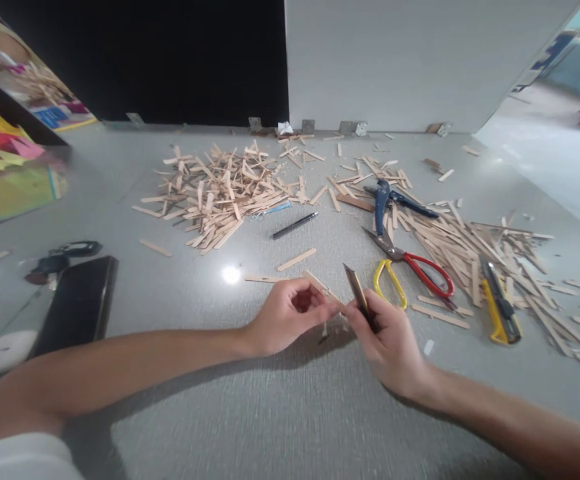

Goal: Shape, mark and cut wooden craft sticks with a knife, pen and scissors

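My left hand (pixel 290 315) is closed, pinching a thin wooden craft stick (pixel 319 283) between thumb and fingers. Wrapped around a narrow utility knife (pixel 356 288) is my right hand (pixel 390 343), the blade pointing up and away. The right thumb and fingertips meet the near end of the stick, close to the left fingertips. Two more craft sticks, one flat stick (pixel 297 259) and another partly behind the left hand (pixel 260 279), lie just beyond. Scissors (pixel 395 253) with one red and one yellow handle rest beyond the right hand.
A heap of craft sticks (pixel 220 193) lies at the back left, with more scattered right (pixel 450 243). A pen (pixel 295 225), blue-handled pliers (pixel 382 207) and a yellow cutter (pixel 499 310) lie around. A phone (pixel 77 303), keys (pixel 50 267) and a mouse (pixel 5 352) sit left. A panel (pixel 385 67) stands behind.
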`<state>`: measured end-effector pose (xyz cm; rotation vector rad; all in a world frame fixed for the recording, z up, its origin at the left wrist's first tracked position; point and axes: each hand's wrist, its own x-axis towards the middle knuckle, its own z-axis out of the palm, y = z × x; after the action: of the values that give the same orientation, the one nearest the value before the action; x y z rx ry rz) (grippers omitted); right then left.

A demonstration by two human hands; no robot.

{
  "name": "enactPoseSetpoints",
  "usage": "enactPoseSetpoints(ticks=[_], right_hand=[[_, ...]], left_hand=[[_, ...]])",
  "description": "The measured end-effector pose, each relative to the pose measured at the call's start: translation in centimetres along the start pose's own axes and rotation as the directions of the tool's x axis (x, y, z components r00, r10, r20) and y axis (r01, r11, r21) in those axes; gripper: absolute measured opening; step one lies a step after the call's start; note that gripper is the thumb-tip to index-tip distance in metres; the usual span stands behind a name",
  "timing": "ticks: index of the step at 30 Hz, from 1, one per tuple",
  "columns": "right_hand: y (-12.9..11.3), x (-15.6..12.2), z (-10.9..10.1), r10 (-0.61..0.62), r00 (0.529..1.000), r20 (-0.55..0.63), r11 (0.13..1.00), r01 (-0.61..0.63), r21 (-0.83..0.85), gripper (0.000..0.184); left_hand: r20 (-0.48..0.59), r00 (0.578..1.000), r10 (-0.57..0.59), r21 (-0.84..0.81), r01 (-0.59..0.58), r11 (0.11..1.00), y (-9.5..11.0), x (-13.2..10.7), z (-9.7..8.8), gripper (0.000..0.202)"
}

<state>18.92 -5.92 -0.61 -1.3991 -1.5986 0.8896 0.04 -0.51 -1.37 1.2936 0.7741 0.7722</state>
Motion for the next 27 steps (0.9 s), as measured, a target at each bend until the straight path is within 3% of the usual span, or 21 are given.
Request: enactPoseSetpoints(ticks=[7,10,16,19,24,27], right_hand=[[0.6,0.0,0.1,0.008,0.999,0.045,1.000,-0.008,0.003,0.034],[0.7,-0.2,0.0,-0.015,0.999,0.047,1.000,0.014,0.019,0.027],[0.5,-0.9,-0.3,-0.244,0.967,0.068,0.948,0.253,-0.193,0.025],[1.0,-1.3,-0.3,-0.312,0.949,0.043,0.913,0.312,-0.263,0.041],[1.9,-1.7,-0.2,-0.320,0.946,0.047,0.908,0.321,-0.268,0.049],[2.1,-1.7,-0.1,-0.322,0.946,0.034,0.911,0.319,-0.262,0.052]], left_hand=[[0.034,0.997,0.070,0.076,-0.072,0.994,-0.1,-0.2,0.0,0.046],[-0.016,0.997,0.082,0.055,-0.081,0.995,-0.3,-0.4,0.1,0.043],[-0.095,0.989,0.116,0.126,-0.103,0.987,-0.3,-0.8,0.3,0.034],[-0.099,0.981,0.165,0.237,-0.138,0.962,-0.2,-1.0,0.5,0.029],[-0.092,0.910,0.404,0.498,-0.309,0.811,-0.4,-1.0,0.4,0.018],[-0.060,0.864,0.500,0.574,-0.380,0.726,-0.6,-0.8,0.2,0.013]])
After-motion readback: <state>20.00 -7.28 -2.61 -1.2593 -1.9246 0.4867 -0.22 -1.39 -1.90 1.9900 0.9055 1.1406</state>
